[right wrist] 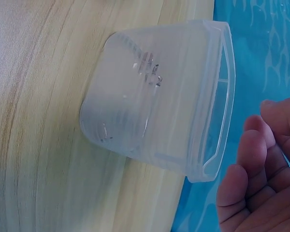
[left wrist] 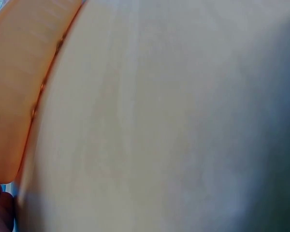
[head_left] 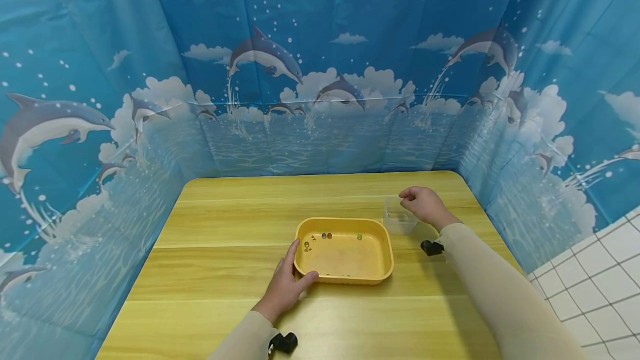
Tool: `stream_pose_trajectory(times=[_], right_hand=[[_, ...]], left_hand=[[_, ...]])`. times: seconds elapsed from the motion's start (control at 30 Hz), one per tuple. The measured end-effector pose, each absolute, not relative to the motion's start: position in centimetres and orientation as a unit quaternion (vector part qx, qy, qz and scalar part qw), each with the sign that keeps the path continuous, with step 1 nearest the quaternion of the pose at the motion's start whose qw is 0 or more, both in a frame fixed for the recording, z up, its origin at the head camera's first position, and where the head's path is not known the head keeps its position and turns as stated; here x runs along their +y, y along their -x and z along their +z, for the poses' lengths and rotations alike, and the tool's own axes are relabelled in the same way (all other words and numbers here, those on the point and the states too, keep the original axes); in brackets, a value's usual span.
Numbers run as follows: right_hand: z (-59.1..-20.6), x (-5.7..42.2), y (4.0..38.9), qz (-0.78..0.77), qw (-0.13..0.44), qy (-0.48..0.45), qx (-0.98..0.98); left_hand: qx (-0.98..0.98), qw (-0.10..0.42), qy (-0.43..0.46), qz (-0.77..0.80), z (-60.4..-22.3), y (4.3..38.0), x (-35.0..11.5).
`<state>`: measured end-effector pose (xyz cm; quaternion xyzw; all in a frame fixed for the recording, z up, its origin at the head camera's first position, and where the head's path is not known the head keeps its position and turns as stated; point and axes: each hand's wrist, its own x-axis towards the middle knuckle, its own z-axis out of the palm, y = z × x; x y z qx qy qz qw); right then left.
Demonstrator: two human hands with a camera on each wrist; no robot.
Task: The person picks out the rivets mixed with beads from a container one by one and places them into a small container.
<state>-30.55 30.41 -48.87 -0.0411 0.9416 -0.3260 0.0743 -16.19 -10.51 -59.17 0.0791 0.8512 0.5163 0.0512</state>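
A shallow yellow tray (head_left: 345,257) stands right of the middle of the tabletop (head_left: 210,282), set back from its far edge. It is an oblong with rounded corners, a smooth rolled rim and a plain floor; in the left wrist view its wall looks more orange and slightly see-through. On the floor lie a blue-grey bead (head_left: 324,235) and a brown bead (head_left: 329,235), side by side towards the tray's far side, a green bead (head_left: 359,236) off to their right, and a few small amber pieces (head_left: 306,244) near the left wall.

The left hand (head_left: 285,288) is at the tray's near left corner, its fingers extended along the left side and the thumb against the near side, touching without clenching.

Between the tray and the tabletop's far right corner stands a clear plastic box (head_left: 400,226), upright and close by the tray's right end. Its cloudy walls narrow towards the base, with a wider band below the open rim. Shiny clear and dark bits (right wrist: 152,70) show through the wall, low inside.

The right hand (head_left: 425,204) is above the box's rim, fingers bent and thumb meeting the forefinger; whether something tiny is pinched there cannot be told.
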Motion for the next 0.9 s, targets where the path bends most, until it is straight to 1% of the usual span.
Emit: stream_pose_trajectory(times=[0.3, 0.9], right_hand=[[-48.1, 28.9, 30.3, -0.316, 0.077, 0.06, 0.944], [-46.3, 22.7, 28.8, -0.315, 0.098, 0.13, 0.935]], left_hand=[[0.85, 0.051, -0.08, 0.518, -59.1, 16.0, -10.5], [0.845, 0.055, -0.083, 0.526, -59.1, 16.2, -10.7]])
